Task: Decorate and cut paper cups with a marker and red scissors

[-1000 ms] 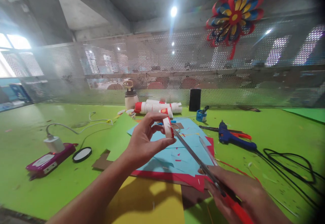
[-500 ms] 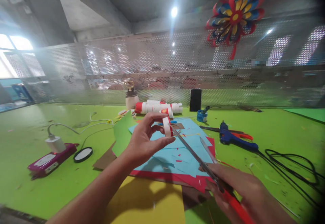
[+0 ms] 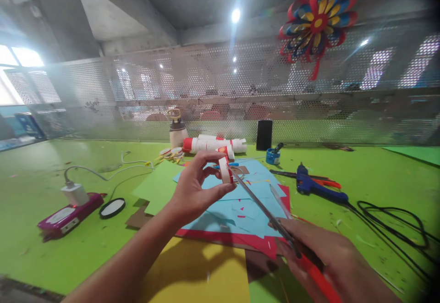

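Green desk [image 3: 85, 158] spans the scene. Blue paper [image 3: 254, 211] mid-desk, over a red sheet [image 3: 271, 248]; yellow sheet [image 3: 199, 271] on the near side. Left hand [image 3: 195, 186] at centre, thumb and fingers in a pinch. Right hand [image 3: 330, 248] near right, wrapped round the red-handled scissors [image 3: 266, 213], blades angled far-left. Glue gun [image 3: 304, 181] lies right, power strip [image 3: 67, 216] left. Smallest: white-and-red ring [image 3: 225, 171], pinched in the left hand above the blue paper. Scissor tips at its right side; can't tell if they're touching.
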`<state>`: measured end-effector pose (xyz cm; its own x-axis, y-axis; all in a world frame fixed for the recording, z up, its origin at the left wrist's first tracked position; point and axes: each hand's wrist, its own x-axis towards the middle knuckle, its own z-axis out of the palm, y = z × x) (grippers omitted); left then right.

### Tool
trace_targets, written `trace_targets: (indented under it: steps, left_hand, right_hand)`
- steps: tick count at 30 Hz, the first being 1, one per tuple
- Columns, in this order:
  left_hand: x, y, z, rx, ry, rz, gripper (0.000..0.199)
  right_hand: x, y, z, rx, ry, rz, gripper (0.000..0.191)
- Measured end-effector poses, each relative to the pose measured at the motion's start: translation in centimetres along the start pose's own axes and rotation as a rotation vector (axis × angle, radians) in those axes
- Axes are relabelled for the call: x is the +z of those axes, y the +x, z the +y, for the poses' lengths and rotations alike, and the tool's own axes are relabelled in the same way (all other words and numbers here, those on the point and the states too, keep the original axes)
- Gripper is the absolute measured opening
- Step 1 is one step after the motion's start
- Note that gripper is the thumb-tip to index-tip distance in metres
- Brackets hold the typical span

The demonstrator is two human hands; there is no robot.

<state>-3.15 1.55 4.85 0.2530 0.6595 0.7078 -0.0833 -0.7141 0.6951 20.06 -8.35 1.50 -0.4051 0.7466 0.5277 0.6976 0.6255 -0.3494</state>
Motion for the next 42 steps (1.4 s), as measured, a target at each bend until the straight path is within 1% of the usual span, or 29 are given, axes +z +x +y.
trace_targets:
  steps: [4,10,16,19,24,28,36,39,42]
  left_hand:
    - [-0.2,0.0,-0.1,-0.013,0.007,-0.019,0.045]
    - [-0.2,0.0,-0.1,0.011,0.032,-0.017,0.044]
    - [-0.1,0.0,-0.1,-0.002,0.077,0.013,0.044]
    - [-0.1,0.0,-0.1,-0.006,0.040,-0.012,0.044]
    - [-0.1,0.0,-0.2,0.049,0.048,-0.021,0.042]
    - [0.0,0.0,-0.3,0.097,0.063,-0.025,0.044]
    - [0.0,0.0,-0.3,0.139,0.121,-0.021,0.043]
    - [0.0,0.0,-0.4,0.150,0.143,-0.016,0.045]
    - [0.0,0.0,-0.3,0.127,0.127,-0.022,0.044]
  right_hand:
    - [-0.4,0.2,0.0,0.006,0.009,-0.019,0.016]
    - [-0.1,-0.2,0.8,-0.061,-0.083,0.052,0.017]
    - [0.1,-0.3,1.3,-0.081,-0.203,0.089,0.022]
    - [-0.1,-0.2,1.0,-0.111,-0.246,0.071,0.021]
    - [-0.4,-0.4,0.8,-0.046,-0.265,0.054,0.026]
    - [-0.5,-0.7,1.1,-0.049,-0.285,0.027,0.029]
    - [-0.3,0.1,0.6,-0.030,-0.146,0.046,0.026]
    - [-0.3,0.2,0.5,-0.065,-0.092,0.021,0.024]
    - [-0.4,0.2,0.5,-0.007,-0.017,-0.019,0.022]
